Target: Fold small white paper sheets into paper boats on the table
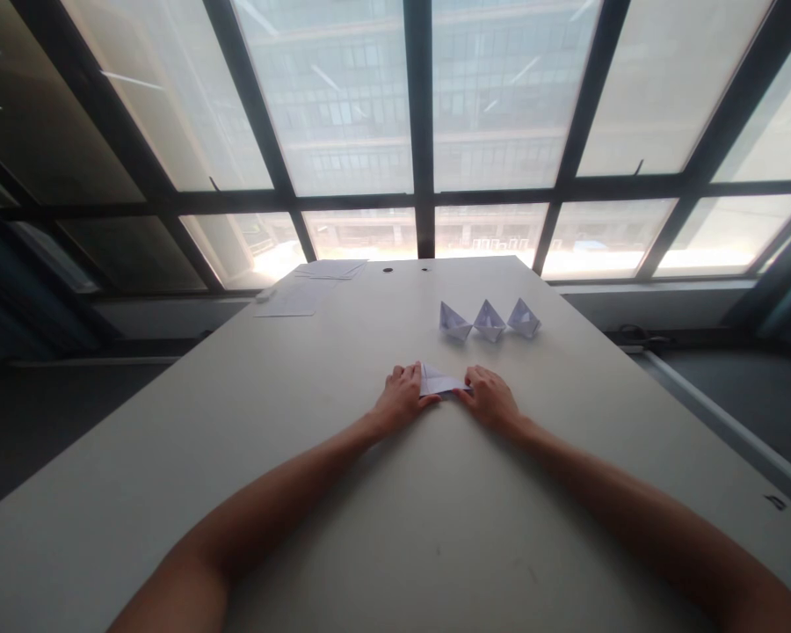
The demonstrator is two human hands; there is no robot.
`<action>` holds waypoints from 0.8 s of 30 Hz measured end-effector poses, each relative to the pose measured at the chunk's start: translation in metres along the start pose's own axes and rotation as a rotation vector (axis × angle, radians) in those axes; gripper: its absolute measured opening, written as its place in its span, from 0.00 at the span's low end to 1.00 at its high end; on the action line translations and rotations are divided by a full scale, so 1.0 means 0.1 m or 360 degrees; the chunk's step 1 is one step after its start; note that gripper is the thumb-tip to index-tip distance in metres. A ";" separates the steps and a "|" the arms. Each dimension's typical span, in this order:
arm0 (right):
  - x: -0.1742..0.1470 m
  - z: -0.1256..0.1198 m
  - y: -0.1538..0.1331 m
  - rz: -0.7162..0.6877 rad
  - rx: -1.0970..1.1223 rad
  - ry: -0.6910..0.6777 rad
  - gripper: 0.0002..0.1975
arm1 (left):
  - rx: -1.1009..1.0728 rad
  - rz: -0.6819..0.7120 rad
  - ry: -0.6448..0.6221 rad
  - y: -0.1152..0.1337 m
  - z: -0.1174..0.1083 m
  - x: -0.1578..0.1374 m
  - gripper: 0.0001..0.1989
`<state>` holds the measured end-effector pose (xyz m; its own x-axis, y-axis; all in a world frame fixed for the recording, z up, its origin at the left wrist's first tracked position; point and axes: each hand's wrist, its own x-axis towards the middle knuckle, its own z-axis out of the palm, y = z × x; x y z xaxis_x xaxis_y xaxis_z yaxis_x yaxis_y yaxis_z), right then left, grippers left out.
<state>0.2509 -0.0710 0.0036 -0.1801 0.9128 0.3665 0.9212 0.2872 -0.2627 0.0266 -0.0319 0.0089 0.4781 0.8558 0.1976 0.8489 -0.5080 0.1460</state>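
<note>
Both hands are in on the paper (439,380), a small white folded piece at the centre of the clock, low on the white table (343,536)! The left hand (402,396) has it from nine o'clock, fingers laid over that end, thumb along the near edge. The right hand (491,398) grips from three, fingers curled in at the tip, thumb close to its partner across a narrow gap. The near edge is partly in shadow, so its exact fold is hard to call. And look beyond: three paper boats, the left (454,323), the middle (489,322) and the right (523,319), line up between twelve and two, points up! Loose sheets (288,301) lie out at ten, windows (352,97) glowing at twelve.
</note>
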 end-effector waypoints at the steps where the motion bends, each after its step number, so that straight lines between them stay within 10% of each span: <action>1: 0.00 0.00 0.00 0.0001 -0.0001 0.0000 0.12 | -0.0011 -0.0006 -0.0017 0.01 -0.01 0.00 0.43; 24: 0.05 0.07 0.00 0.0055 0.0301 0.0142 0.09 | -0.0243 -0.0196 0.0071 0.09 0.03 0.05 0.28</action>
<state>0.2476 -0.0647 -0.0008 -0.1105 0.8962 0.4296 0.8437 0.3131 -0.4360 0.0373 -0.0321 0.0088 0.3594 0.9090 0.2111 0.8548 -0.4114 0.3164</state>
